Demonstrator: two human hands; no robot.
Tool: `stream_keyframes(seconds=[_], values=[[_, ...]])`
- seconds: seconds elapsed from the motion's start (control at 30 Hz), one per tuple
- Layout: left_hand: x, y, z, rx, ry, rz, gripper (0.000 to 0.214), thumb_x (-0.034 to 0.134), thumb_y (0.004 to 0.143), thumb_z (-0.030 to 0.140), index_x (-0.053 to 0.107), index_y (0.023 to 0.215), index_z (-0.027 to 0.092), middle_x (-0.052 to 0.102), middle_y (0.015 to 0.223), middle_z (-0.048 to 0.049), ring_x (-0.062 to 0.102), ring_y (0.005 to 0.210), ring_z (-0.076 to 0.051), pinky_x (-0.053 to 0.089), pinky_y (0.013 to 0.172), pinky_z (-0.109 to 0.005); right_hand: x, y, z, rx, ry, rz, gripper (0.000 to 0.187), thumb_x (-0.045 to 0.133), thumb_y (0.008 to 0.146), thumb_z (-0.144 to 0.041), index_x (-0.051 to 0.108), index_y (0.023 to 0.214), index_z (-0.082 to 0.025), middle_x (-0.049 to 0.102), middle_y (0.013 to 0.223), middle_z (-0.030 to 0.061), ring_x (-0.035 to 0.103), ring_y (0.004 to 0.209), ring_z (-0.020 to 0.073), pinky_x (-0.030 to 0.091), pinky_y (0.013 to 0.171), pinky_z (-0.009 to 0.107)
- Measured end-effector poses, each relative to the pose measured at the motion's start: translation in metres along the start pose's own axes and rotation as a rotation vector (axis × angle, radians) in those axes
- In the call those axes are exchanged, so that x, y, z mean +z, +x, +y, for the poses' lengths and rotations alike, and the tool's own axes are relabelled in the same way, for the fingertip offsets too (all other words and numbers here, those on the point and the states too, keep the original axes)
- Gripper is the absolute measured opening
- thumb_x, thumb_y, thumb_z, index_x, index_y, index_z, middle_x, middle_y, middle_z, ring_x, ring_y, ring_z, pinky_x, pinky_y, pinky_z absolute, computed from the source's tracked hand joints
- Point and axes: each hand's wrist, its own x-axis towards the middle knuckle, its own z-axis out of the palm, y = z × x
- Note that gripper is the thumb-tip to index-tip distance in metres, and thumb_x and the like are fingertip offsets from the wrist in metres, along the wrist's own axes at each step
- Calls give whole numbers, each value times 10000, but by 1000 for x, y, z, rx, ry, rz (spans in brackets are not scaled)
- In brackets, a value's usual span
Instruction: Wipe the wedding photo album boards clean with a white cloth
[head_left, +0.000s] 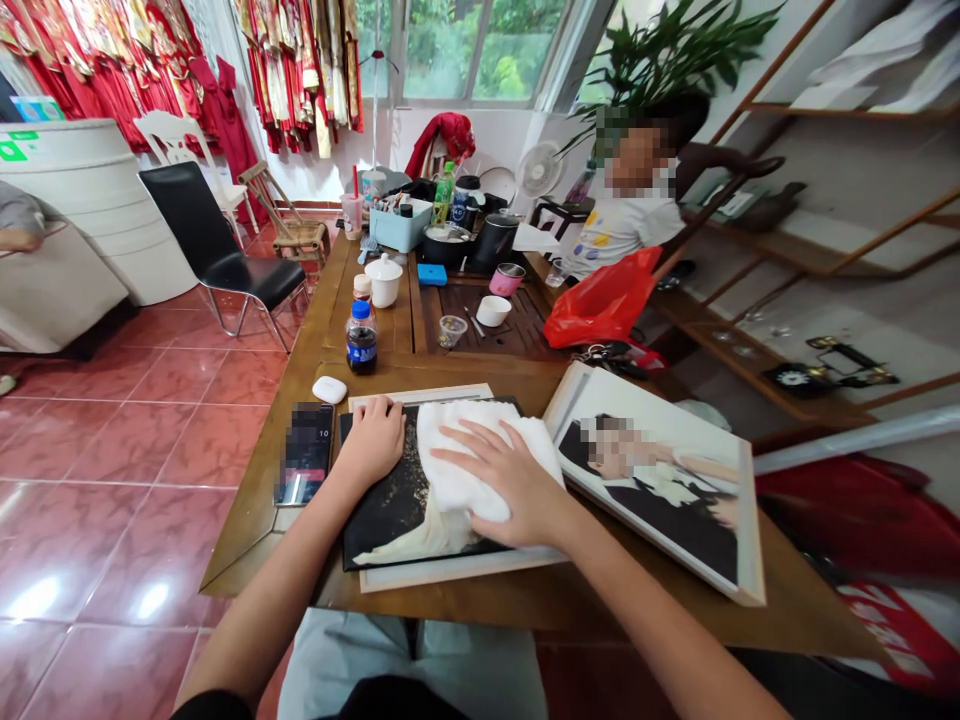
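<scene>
Now | right fingers (471, 452) spread, pressing white towel (457, 450) | left fingers (373, 412) slightly curled on framed portrait (390, 500)

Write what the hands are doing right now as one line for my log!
left hand: on dark picture | right hand: flat on white towel | beside: phone

Both bare forearms angle inward from the bottom of the view: the left forearm (289, 585) from the lower left, the right forearm (645, 620) from the lower right. The left hand (373, 440) rests palm down, fingers lightly curled — the right hand (510, 475), just beside it, lies flatter, fingers spread.
</scene>
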Motion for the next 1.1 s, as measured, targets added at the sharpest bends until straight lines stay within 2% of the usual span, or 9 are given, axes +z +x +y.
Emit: stream_keyframes(seconds=[0.13,0.23,0.33,0.47,0.63,0.77,0.9,1.1], values=[[0,0,0,9,6,1,365,281,1069,248,579,1239,124,604,1204,-158,560,1160,-289,422,1015,-441,8,-34,-18,3,14,-24,916,634,643,-318,437,1537,-313,338,1655,85,265,1504,420,66,1168,721],[1,0,-1,11,-5,-3,360,285,1067,250,583,1228,127,602,1200,-158,556,1162,-291,422,1017,-444,10,-41,-23,14,23,-27,919,636,644,-319,432,1540,-333,333,1658,72,264,1503,430,69,1167,728],[1,0,-2,10,-3,-3,348,293,1064,247,580,1229,141,599,1191,-154,555,1166,-289,418,1020,-450,7,-33,-16,43,22,-16,873,633,675,-333,450,1529,-336,371,1639,71,284,1498,423,110,1162,728],[0,1,-2,12,1,-12,354,288,1063,251,578,1230,134,597,1189,-162,553,1158,-297,419,1015,-462,-1,-10,5,83,-9,36,794,630,726,-349,488,1506,-314,398,1623,90,302,1494,410,157,1159,715],[-2,2,-2,14,0,-31,349,291,1065,252,578,1222,131,599,1201,-162,551,1157,-291,416,1021,-455,-9,20,36,112,-51,87,729,626,765,-341,513,1484,-294,412,1614,96,305,1501,377,145,1172,699],[-3,2,-2,14,3,-26,352,290,1071,261,578,1230,134,601,1206,-153,552,1171,-284,413,1032,-447,-12,28,44,134,-44,107,705,622,781,-341,517,1476,-292,403,1620,99,303,1502,374,155,1165,707],[-2,2,-3,16,-25,-11,349,298,1072,261,573,1250,141,598,1223,-145,554,1172,-277,412,1039,-436,-8,8,35,116,-40,125,724,629,773,-348,508,1484,-280,400,1620,109,307,1498,378,145,1180,688],[-2,4,-4,35,-30,-15,345,309,1070,257,581,1239,129,602,1218,-145,550,1168,-281,412,1044,-434,6,-46,4,116,-44,99,833,634,727,-316,435,1536,-301,346,1648,105,280,1503,404,149,1170,707]])
